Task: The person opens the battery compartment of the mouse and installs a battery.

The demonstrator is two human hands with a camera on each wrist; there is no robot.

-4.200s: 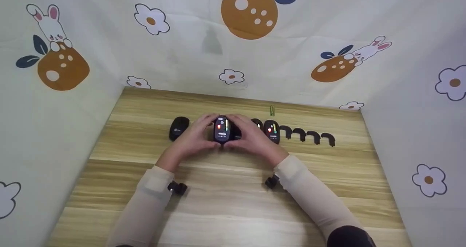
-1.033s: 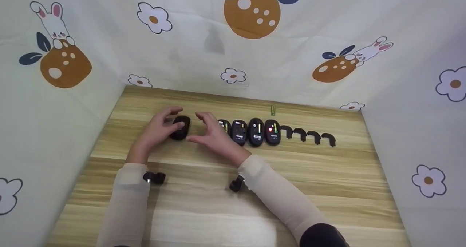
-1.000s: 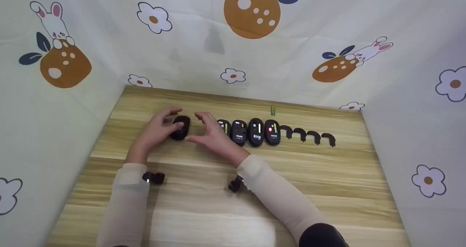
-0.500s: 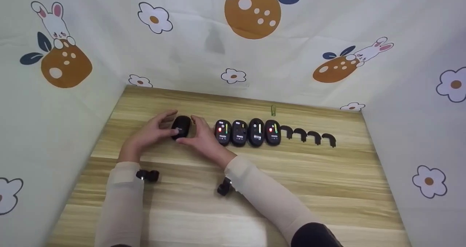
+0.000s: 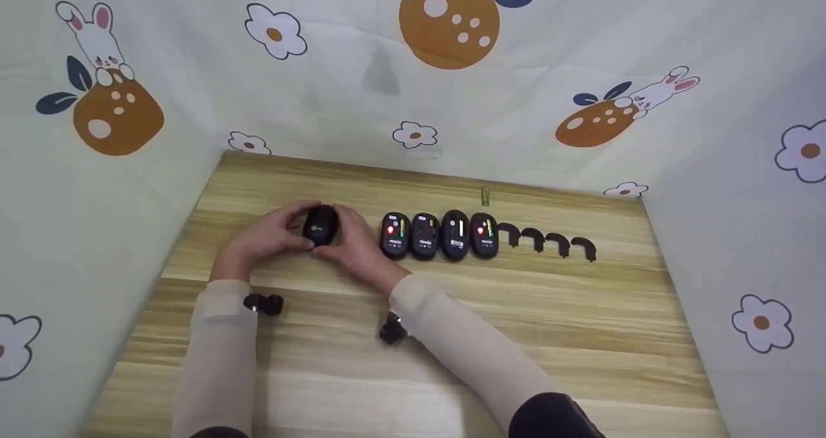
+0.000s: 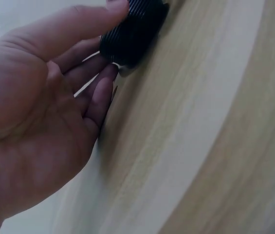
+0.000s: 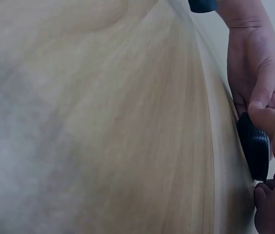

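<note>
A black computer mouse (image 5: 320, 226) lies top side up on the table at the left end of the row, between both hands. My left hand (image 5: 264, 237) grips its left side, with the thumb at the near end and fingers toward the far end. From the other side my right hand (image 5: 357, 243) holds it, thumb near and fingers far. The left wrist view shows the ridged side of the mouse (image 6: 135, 34) against the left thumb and fingers. In the right wrist view the mouse (image 7: 254, 148) stands between the two hands. Some fingertips are hidden behind it.
Several upturned mice, one of them a mouse (image 5: 395, 235) with a red light, stand in a row to the right with battery bays uncovered. Several curved black covers (image 5: 532, 238) follow. A green battery (image 5: 485, 196) lies behind them. A patterned cloth (image 5: 335, 102) walls the table.
Both hands have left the upturned mouse, now set down in the row, and moved left to the last mouse. Over the last second the right hand has closed in on it too.
</note>
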